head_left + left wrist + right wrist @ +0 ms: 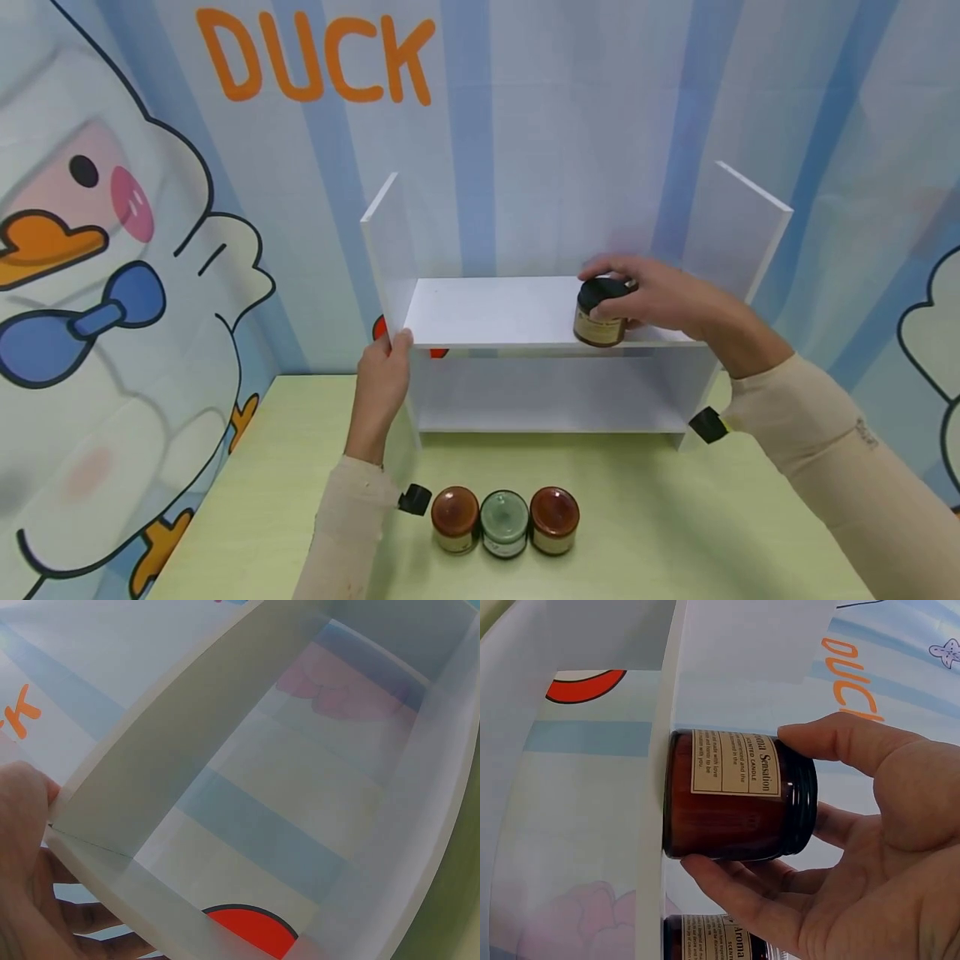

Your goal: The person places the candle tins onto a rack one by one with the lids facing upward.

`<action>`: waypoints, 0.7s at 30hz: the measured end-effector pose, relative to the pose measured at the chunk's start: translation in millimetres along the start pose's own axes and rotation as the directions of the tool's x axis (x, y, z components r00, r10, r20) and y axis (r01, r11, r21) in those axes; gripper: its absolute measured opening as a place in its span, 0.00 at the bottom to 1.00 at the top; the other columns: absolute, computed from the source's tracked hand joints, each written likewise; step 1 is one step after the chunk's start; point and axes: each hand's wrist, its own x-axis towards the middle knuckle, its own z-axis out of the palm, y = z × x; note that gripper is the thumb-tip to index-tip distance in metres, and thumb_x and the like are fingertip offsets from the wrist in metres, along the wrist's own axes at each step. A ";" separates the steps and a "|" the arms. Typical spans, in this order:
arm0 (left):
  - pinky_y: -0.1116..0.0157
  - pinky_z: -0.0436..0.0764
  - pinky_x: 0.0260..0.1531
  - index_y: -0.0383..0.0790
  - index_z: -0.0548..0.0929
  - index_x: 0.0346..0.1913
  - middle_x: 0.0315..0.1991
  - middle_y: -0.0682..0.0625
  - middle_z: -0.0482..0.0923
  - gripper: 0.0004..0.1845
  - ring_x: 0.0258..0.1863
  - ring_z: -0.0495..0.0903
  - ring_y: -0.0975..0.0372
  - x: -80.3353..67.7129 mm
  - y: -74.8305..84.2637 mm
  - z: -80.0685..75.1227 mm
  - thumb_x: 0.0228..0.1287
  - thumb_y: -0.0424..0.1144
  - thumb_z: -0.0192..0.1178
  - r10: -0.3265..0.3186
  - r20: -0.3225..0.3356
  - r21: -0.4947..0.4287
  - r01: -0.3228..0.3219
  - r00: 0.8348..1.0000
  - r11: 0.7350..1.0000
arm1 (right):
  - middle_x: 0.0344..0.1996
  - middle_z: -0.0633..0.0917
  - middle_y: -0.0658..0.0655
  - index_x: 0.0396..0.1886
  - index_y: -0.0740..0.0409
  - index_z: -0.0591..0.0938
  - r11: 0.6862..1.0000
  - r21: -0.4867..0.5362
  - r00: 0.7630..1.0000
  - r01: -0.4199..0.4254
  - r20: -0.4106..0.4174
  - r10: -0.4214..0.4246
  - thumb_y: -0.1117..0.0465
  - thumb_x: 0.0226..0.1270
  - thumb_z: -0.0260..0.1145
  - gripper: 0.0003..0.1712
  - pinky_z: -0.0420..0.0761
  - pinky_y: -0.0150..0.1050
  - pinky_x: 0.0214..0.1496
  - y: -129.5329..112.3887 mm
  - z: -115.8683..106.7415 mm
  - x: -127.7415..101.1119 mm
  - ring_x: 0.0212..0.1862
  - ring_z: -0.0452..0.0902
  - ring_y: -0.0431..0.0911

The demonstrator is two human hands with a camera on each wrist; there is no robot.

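Note:
My right hand (663,298) holds an amber scented candle jar (598,327) with a black lid, thumb and fingers around its upper part. The jar stands upright at the front edge of the upper board of a white shelf unit (487,310). In the right wrist view its base touches the board, and a second labelled candle jar (709,937) stands beside it, hidden behind my hand in the head view. My left hand (381,385) grips the unit's left side panel, thumb in front and fingers behind, as the left wrist view shows.
Three jars stand in a row on the pale green table (300,467) before the unit: a brown jar (454,512), a green jar (505,518) and another brown jar (555,515). A striped duck-print backdrop (525,125) hangs behind. The unit's right panel (742,225) rises beside my right hand.

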 end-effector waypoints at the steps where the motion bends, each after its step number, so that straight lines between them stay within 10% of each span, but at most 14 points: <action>1: 0.53 0.69 0.39 0.36 0.79 0.59 0.37 0.43 0.73 0.29 0.37 0.70 0.50 0.0 0.0 -0.1 0.78 0.57 0.42 0.001 0.000 0.001 -0.001 1.000 1.000 | 0.68 0.68 0.68 0.71 0.56 0.69 1.000 -0.004 1.000 -0.004 0.005 0.004 0.63 0.71 0.63 0.30 0.79 0.54 0.57 -0.7 -0.7 0.7 0.64 0.70 0.63; 10: 0.55 0.68 0.37 0.34 0.80 0.57 0.29 0.47 0.63 0.28 0.33 0.68 0.51 0.3 -1.3 0.1 0.78 0.56 0.42 -0.003 0.001 0.006 0.003 1.000 1.000 | 0.69 0.66 0.69 0.73 0.55 0.69 0.998 -0.043 0.998 -0.046 0.030 0.047 0.61 0.71 0.64 0.32 0.78 0.56 0.58 -3.0 -5.0 7.7 0.65 0.69 0.64; 21: 0.53 0.71 0.41 0.35 0.79 0.60 0.45 0.40 0.78 0.30 0.40 0.73 0.49 0.0 0.7 -0.5 0.77 0.57 0.42 -0.006 0.000 -0.005 0.006 1.000 1.000 | 0.67 0.69 0.67 0.72 0.54 0.72 0.994 -0.089 0.998 -0.063 -0.004 0.063 0.60 0.70 0.64 0.31 0.78 0.54 0.58 -10.1 -6.8 13.9 0.64 0.70 0.61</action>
